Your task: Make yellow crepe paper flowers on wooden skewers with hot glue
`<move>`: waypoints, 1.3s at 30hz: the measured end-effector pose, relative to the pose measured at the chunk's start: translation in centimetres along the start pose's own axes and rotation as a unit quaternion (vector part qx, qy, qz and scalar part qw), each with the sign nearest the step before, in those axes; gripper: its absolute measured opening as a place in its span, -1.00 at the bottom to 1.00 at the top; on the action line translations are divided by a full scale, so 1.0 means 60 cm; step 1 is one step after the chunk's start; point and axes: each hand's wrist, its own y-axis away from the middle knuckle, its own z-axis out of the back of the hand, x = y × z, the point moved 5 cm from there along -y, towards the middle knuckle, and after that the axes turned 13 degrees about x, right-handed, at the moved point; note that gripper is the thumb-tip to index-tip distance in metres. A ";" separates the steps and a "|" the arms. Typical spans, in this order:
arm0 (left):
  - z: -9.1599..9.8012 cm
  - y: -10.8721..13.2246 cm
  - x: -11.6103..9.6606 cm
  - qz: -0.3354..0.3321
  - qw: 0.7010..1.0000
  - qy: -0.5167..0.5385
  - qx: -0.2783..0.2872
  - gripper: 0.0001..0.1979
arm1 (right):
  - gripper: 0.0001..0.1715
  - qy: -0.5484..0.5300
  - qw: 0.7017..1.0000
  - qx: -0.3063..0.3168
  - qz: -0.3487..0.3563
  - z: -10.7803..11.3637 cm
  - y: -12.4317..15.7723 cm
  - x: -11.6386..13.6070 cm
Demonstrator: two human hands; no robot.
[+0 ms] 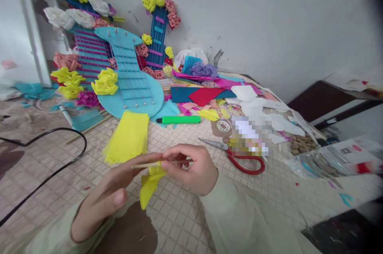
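Note:
Pinched in my right hand (191,168) is a thin wooden stick (143,165), together with a strip of yellow crepe paper (149,186) that hangs down from it. My left hand (110,190) is open beside them, its fingers stretched along behind the stick and its thumb apart. Just beyond my left hand lies a stack of yellow paper sheets (128,136). To the right of my right hand rest scissors with red handles (247,164), their blades partly spread.
Behind stand a light blue guitar-shaped craft (131,74) and a dark blue one (158,36), with paper flowers. A green marker (181,120), a red paper sheet (205,95) and purple yarn (205,69) lie mid-table. A black cable (60,164) crosses the left side.

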 end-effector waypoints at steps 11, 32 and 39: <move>-0.015 0.003 0.009 0.036 0.992 -0.118 -0.012 -0.59 | -0.89 0.053 0.998 -0.031 0.021 0.006 -0.004 -0.003; -0.017 -0.002 0.021 0.050 0.991 -0.117 -0.051 -0.86 | -0.88 0.105 0.992 -0.068 0.030 -0.002 -0.003 0.002; -0.015 0.002 0.033 0.065 0.987 -0.121 -0.087 -0.81 | -0.85 0.077 0.995 -0.063 -0.031 -0.004 -0.001 -0.006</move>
